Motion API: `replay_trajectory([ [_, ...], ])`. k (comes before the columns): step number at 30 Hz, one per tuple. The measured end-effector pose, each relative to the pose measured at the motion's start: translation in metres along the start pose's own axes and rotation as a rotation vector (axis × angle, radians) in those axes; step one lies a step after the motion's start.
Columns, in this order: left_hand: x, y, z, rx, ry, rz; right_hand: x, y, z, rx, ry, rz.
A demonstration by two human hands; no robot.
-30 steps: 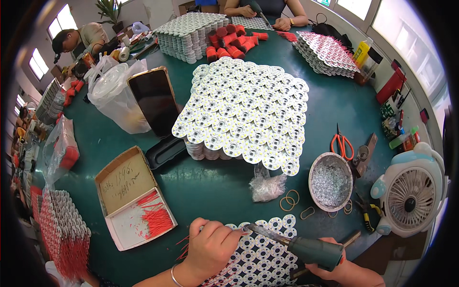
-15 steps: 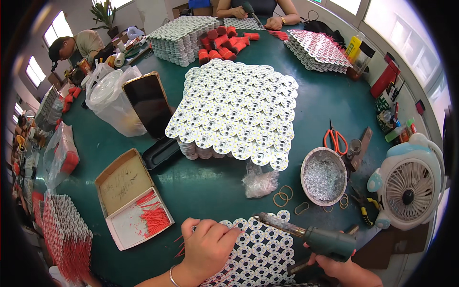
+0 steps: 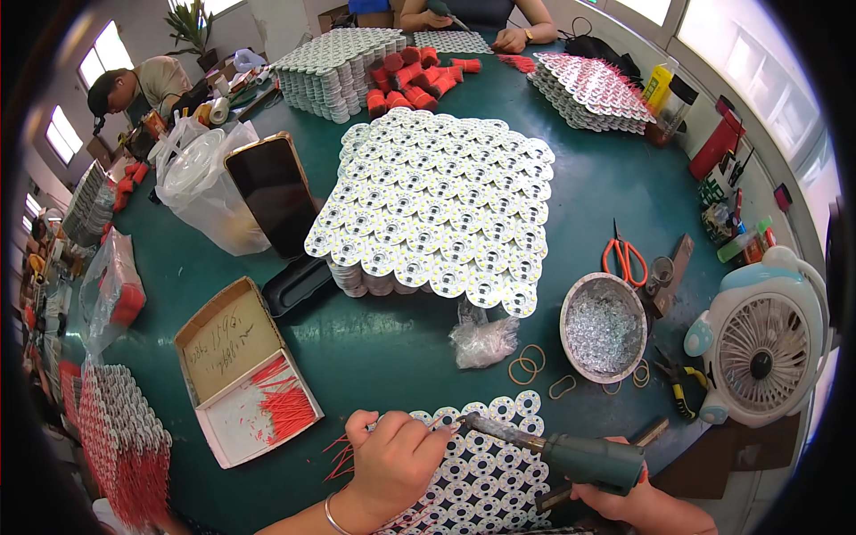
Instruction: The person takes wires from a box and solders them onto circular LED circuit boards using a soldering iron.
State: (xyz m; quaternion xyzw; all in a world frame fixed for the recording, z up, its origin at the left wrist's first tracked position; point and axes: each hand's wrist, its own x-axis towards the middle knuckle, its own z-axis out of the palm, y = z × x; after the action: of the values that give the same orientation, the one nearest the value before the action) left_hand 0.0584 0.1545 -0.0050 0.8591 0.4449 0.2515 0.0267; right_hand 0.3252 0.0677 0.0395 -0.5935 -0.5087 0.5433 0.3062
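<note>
My left hand [image 3: 395, 459] is closed in a pinch over the upper left part of a sheet of round white circuit boards [image 3: 481, 464]. Thin red wires [image 3: 339, 458] stick out behind its fingers. My right hand [image 3: 615, 495] is wrapped round a dark green soldering gun [image 3: 593, 461]. The gun's metal tip reaches left, right beside my left fingertips, over the top edge of the sheet. What lies exactly between those fingertips is too small to make out. A shallow cardboard box [image 3: 212, 419] with cut red wires stands to the left.
A tall stack of round-board sheets [image 3: 437, 205] fills the middle. At right are a bowl of clear bits [image 3: 604, 328], orange scissors [image 3: 627, 264], pliers [image 3: 685, 392] and a small fan [image 3: 761, 348]. A phone [image 3: 270, 196] leans at left. A person's hand [image 3: 510, 40] rests across the table.
The soldering gun in my right hand has moved left and slightly down, bringing its tip close to my left fingertips. My left hand has stayed nearly in place.
</note>
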Motion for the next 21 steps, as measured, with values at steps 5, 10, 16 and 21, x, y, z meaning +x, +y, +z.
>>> replay_trajectory([
  [5, 0.001, 0.001, -0.002, 0.005, -0.009, -0.001, 0.0, -0.007, -0.001, -0.038, -0.003, 0.014],
  [10, 0.002, 0.0, -0.003, 0.015, -0.026, 0.004, 0.002, -0.014, 0.001, -0.049, 0.018, 0.037],
  [16, 0.002, 0.001, -0.002, 0.025, -0.018, 0.006, 0.004, -0.011, -0.001, -0.258, 0.008, -0.098],
  [21, 0.0, 0.0, 0.001, 0.014, 0.014, 0.019, 0.0, -0.007, -0.006, -0.385, 0.002, -0.208],
])
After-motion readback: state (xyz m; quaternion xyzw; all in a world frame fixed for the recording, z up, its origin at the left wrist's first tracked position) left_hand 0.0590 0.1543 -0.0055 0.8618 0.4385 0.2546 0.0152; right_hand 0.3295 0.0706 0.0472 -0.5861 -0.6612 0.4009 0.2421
